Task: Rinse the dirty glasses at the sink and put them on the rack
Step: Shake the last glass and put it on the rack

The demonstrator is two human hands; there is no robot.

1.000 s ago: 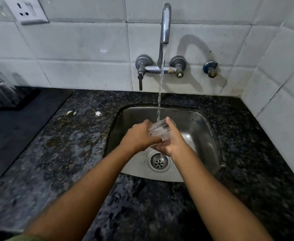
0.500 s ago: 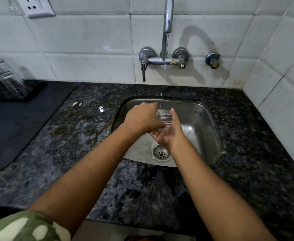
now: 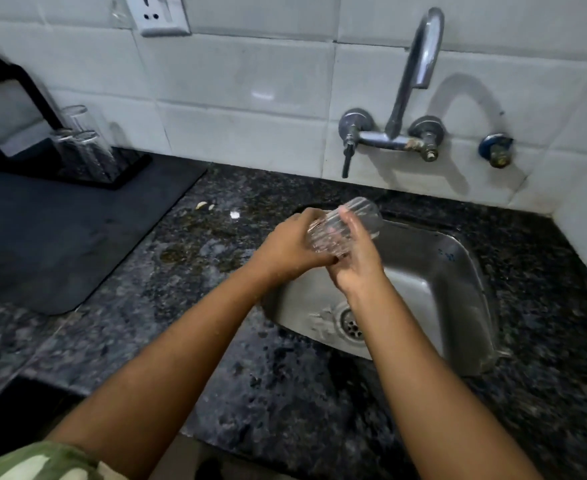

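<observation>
A clear ribbed glass [image 3: 349,226] lies tilted between both hands over the left rim of the steel sink [image 3: 458,271]. My left hand [image 3: 292,244] grips its left side with curled fingers. My right hand [image 3: 358,258] holds it from the right, thumb laid over the glass. The tap [image 3: 420,64] above the sink gives no water. Far left, a black rack [image 3: 18,133] stands on a dark mat [image 3: 60,237], with two or three upturned glasses [image 3: 84,143] in it.
Dark speckled granite counter [image 3: 285,393] surrounds the sink. Small scraps [image 3: 205,206] lie on it between mat and sink. White tiled walls close in behind and to the right. A wall socket [image 3: 160,15] sits at upper left, and a separate valve [image 3: 496,150] right of the tap.
The water stream has stopped. Both hands have lifted the glass and carried it left, from under the tap to the sink's left rim. The view has turned left, showing the rack.
</observation>
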